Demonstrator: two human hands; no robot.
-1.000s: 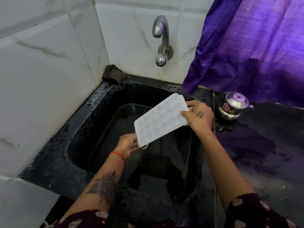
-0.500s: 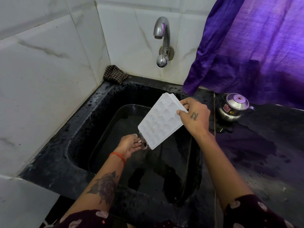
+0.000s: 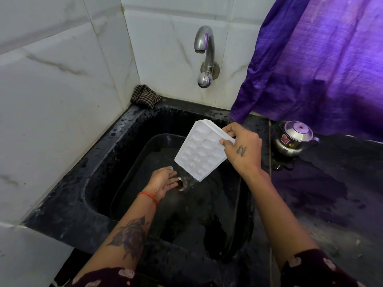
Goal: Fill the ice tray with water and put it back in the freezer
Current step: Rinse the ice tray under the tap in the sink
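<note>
A person stands at a black sink set into a dark, wet worktop. The right hand pinches the far right edge of a white ice tray, thumb on top and fingers underneath. The tray hangs over the basin, tilted steeply so its near left corner points down, and water seems to stream off that corner, though the blur makes this hard to confirm. The left hand rests just below the corner, fingers relaxed and spread, holding nothing. A steel tap on the far tiled wall is not running. A small steel pot stands to the right.

This looks like emptying rinse water before filling. To do it well, let the cells drain, then level the tray under the spout with both hands.
</note>
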